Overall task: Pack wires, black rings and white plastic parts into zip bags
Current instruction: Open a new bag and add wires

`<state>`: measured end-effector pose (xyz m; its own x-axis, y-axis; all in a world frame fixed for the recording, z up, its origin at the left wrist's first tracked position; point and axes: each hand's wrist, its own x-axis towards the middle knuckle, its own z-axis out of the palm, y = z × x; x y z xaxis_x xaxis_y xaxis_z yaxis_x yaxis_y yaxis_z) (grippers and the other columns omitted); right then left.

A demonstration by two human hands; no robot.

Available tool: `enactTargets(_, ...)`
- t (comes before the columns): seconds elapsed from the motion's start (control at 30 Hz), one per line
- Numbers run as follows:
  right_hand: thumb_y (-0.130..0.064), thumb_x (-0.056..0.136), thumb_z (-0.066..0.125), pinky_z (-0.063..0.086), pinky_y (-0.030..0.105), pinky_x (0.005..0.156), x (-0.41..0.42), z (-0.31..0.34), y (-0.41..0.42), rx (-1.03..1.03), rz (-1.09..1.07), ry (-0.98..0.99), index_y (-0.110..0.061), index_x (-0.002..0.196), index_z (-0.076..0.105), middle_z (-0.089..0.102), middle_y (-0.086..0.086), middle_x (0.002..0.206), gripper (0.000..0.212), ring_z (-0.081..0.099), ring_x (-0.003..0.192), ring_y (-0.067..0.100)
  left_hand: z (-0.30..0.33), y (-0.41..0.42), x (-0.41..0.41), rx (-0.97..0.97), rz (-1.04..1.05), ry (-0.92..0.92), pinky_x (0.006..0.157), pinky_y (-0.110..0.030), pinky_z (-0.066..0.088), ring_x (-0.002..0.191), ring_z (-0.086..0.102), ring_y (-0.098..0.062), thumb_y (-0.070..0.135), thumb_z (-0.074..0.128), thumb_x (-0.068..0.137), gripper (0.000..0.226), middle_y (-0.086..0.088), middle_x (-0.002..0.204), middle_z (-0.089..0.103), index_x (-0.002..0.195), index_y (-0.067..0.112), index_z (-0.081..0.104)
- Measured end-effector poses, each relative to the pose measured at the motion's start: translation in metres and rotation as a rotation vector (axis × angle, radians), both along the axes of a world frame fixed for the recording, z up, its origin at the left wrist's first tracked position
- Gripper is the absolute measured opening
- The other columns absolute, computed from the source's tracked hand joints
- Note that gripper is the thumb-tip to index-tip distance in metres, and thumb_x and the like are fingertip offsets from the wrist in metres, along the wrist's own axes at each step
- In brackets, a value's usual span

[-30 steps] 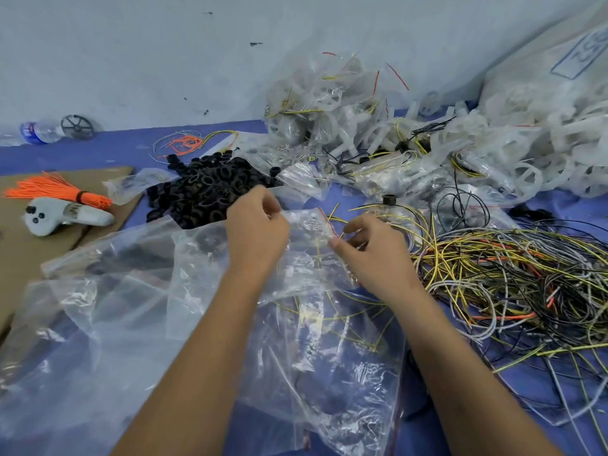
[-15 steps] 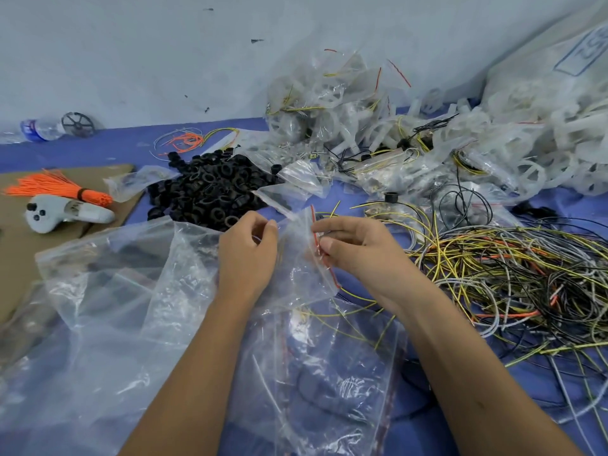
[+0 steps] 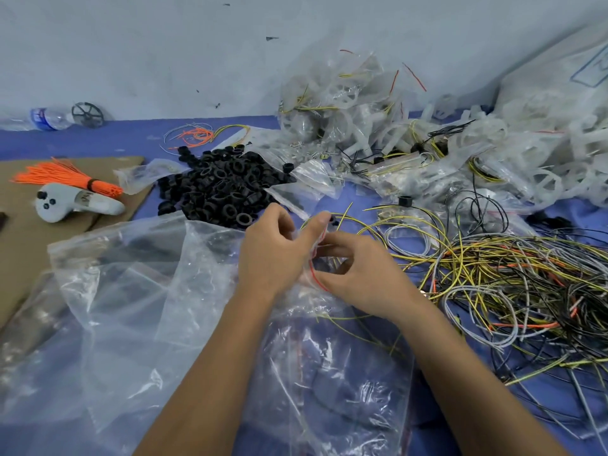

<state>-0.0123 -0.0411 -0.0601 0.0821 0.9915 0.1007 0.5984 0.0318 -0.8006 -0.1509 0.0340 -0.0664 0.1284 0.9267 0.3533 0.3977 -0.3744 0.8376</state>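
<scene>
Both hands meet at the mouth of a small clear zip bag (image 3: 316, 261) with a red seal line, held above a heap of larger clear bags (image 3: 138, 291). My left hand (image 3: 269, 251) pinches one side of the mouth between thumb and fingers. My right hand (image 3: 358, 268) pinches the other side. A pile of black rings (image 3: 220, 189) lies just behind my left hand. Tangled yellow, grey, black and orange wires (image 3: 513, 284) spread to the right. White plastic parts (image 3: 539, 159), many in packed bags, are heaped at the back right.
A brown cardboard sheet (image 3: 19, 238) at the left carries a white controller (image 3: 72, 202) and a bundle of orange ties (image 3: 62, 176). A water bottle (image 3: 46, 118) and a black wheel part (image 3: 87, 114) lie by the wall. Small bags (image 3: 316, 179) sit near the rings.
My hands have drawn together and moved slightly right, bunching the small bag's mouth between them. The bag's flat panel, spread wide a second ago, is now crumpled.
</scene>
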Motion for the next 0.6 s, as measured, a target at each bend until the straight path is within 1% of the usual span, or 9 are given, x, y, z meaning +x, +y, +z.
enactTargets(0.07,-0.052,0.070,0.070,0.042,0.016,0.071,-0.004,0.001,-0.001,0.025,-0.016,-0.088,-0.030,0.120,0.068,0.073,-0.018,0.112,0.055,0.051,0.056,-0.017,0.001,0.002,-0.003,-0.094,-0.072,0.013,0.065,-0.033,0.043,0.058,0.041,-0.006,0.088,0.060,0.061,0.077,0.010,0.066,0.047,0.078,0.015,0.049)
enactTargets(0.1,-0.052,0.070,0.068,0.041,0.015,0.068,-0.006,0.000,-0.002,0.046,-0.024,-0.107,-0.029,0.115,0.069,0.074,-0.019,0.106,0.050,0.051,0.055,-0.015,0.000,0.002,-0.004,-0.129,-0.108,0.028,0.065,-0.033,0.043,0.058,0.041,-0.007,0.090,0.061,0.059,0.079,0.009,0.067,0.047,0.080,0.015,0.049)
enactTargets(0.17,-0.036,0.078,0.071,0.042,0.017,0.062,-0.007,-0.002,-0.002,0.096,-0.057,-0.097,-0.022,0.097,0.073,0.074,-0.017,0.083,0.024,0.057,0.054,-0.008,-0.001,0.002,-0.005,-0.143,-0.137,0.043,0.064,-0.035,0.043,0.060,0.042,-0.009,0.088,0.062,0.061,0.075,0.011,0.068,0.048,0.080,0.016,0.049)
enactTargets(0.2,-0.026,0.081,0.072,0.047,0.022,0.062,-0.006,-0.003,0.000,0.123,-0.096,-0.064,-0.020,0.091,0.073,0.074,-0.014,0.076,0.011,0.061,0.056,-0.003,-0.003,0.002,-0.006,-0.126,-0.111,0.036,0.063,-0.035,0.042,0.059,0.041,-0.009,0.086,0.061,0.067,0.071,0.012,0.065,0.048,0.077,0.017,0.048)
enactTargets(0.23,-0.018,0.084,0.071,0.053,0.029,0.064,-0.004,-0.003,0.002,0.151,-0.161,-0.015,-0.019,0.087,0.074,0.074,-0.010,0.073,0.005,0.065,0.058,0.002,-0.004,0.002,-0.006,-0.104,-0.060,0.031,0.061,-0.034,0.039,0.057,0.040,-0.007,0.083,0.057,0.075,0.065,0.012,0.062,0.047,0.073,0.019,0.046)
enactTargets(0.3,-0.011,0.088,0.066,0.058,0.037,0.067,0.003,-0.001,0.012,0.261,-0.337,0.040,-0.020,0.086,0.071,0.075,-0.004,0.073,0.011,0.069,0.061,0.014,-0.007,0.004,-0.009,-0.077,0.072,0.037,0.057,-0.033,0.035,0.056,0.042,-0.008,0.069,0.048,0.094,0.056,0.011,0.058,0.049,0.067,0.021,0.041)
enactTargets(0.37,-0.008,0.091,0.062,0.057,0.041,0.071,0.013,0.004,0.030,0.351,-0.406,-0.100,-0.018,0.094,0.071,0.075,0.001,0.081,0.013,0.070,0.070,0.021,-0.008,0.009,-0.014,-0.086,0.197,0.055,0.056,-0.032,0.032,0.062,0.047,-0.016,0.051,0.049,0.103,0.049,0.006,0.062,0.052,0.067,0.019,0.043)
enactTargets(0.5,-0.004,0.092,0.061,0.051,0.045,0.085,0.024,0.015,0.073,0.095,-0.108,-0.581,-0.022,0.129,0.066,0.063,0.011,0.114,0.042,0.057,0.109,0.034,-0.006,0.015,-0.022,-0.061,0.362,0.127,0.063,-0.035,0.027,0.072,0.051,-0.025,0.036,0.055,0.102,0.030,-0.001,0.074,0.058,0.081,0.015,0.050)
enactTargets(0.6,-0.015,0.094,0.064,0.053,0.041,0.088,0.020,0.018,0.094,-0.027,0.022,-0.755,-0.026,0.124,0.068,0.063,0.009,0.117,0.032,0.059,0.112,0.031,-0.002,0.017,-0.028,-0.058,0.421,0.211,0.069,-0.038,0.039,0.083,0.056,-0.032,0.020,0.059,0.098,0.012,-0.009,0.091,0.064,0.105,0.013,0.053)
